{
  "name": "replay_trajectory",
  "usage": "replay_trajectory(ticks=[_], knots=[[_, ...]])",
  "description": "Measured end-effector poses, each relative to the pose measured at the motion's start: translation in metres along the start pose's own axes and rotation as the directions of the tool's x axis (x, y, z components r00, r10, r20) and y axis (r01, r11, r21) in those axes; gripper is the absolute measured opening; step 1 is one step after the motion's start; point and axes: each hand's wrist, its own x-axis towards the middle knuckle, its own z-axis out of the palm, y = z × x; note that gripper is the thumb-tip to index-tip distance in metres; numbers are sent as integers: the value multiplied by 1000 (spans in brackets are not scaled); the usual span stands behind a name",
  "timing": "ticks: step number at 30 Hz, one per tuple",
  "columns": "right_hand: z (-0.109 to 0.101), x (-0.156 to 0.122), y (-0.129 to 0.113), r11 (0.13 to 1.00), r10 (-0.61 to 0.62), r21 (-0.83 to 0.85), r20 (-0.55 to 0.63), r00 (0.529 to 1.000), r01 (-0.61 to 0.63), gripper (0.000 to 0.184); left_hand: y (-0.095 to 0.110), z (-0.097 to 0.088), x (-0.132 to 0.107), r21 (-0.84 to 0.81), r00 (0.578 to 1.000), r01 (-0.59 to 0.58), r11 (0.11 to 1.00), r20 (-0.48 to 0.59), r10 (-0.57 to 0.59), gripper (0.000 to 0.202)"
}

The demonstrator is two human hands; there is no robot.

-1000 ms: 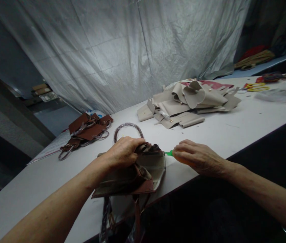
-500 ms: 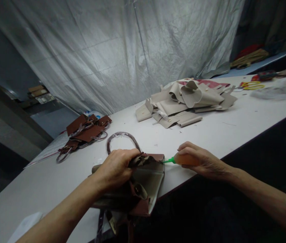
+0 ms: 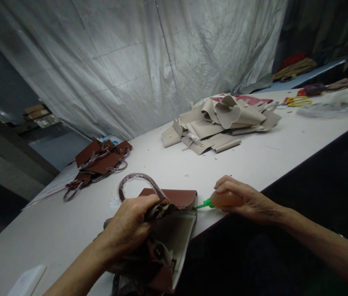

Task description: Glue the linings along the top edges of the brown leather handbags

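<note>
A brown handbag [image 3: 174, 198] with a beige lining lies at the near edge of the white table [image 3: 254, 156], its wrapped loop handle [image 3: 137, 183] standing up behind it. My left hand [image 3: 129, 230] is closed on the bunched lining and holds the bag open. In my right hand [image 3: 242, 199], closed, is a small orange glue bottle [image 3: 223, 200]. The bottle's green nozzle [image 3: 203, 204] touches the bag's right edge.
A pile of beige cut pieces [image 3: 220, 121] lies at the table's middle back. Brown bag parts with handles [image 3: 98, 162] sit at the left. Yellow-handled scissors [image 3: 297, 101] and clear plastic [image 3: 331, 105] are far right. A grey tarp hangs behind.
The bag has slid toward me and its brown flap now shows on top. Both hands came nearer with it, and the nozzle stays at the bag's right edge.
</note>
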Motion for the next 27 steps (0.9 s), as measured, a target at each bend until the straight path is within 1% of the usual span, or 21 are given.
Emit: replay_trajectory(ticks=[4,8,12,14,16,20,24,27], knots=[[2,-6,-5,1000,13,-1,-66,998,-13,25,-3,5,-7,-1,999,41,999,-31,-41,24],[4,-12,-8,1000,3,16,-7,1000,-3,26,-5,15,-18,31,998,37,999,-51,-35,16],[7,-15,-10,1000,9,-12,-90,996,-10,26,-9,25,-29,69,993,22,997,-115,-14,19],[8,-16,-12,1000,12,-2,-57,998,-12,26,-11,30,-34,68,991,13,998,-137,-4,21],[10,-16,-15,1000,9,20,-15,1000,-9,28,-13,33,-39,57,990,18,998,-143,-10,21],[11,-16,-18,999,43,15,-89,995,-42,27,-13,39,-46,17,988,65,998,-138,-62,18],[9,-13,-19,994,74,81,-29,997,-72,26,-11,42,-50,-17,986,97,995,-132,-98,16],[8,-13,-22,995,75,77,-100,992,-67,25,-12,45,-52,-38,984,112,993,-138,-116,13]])
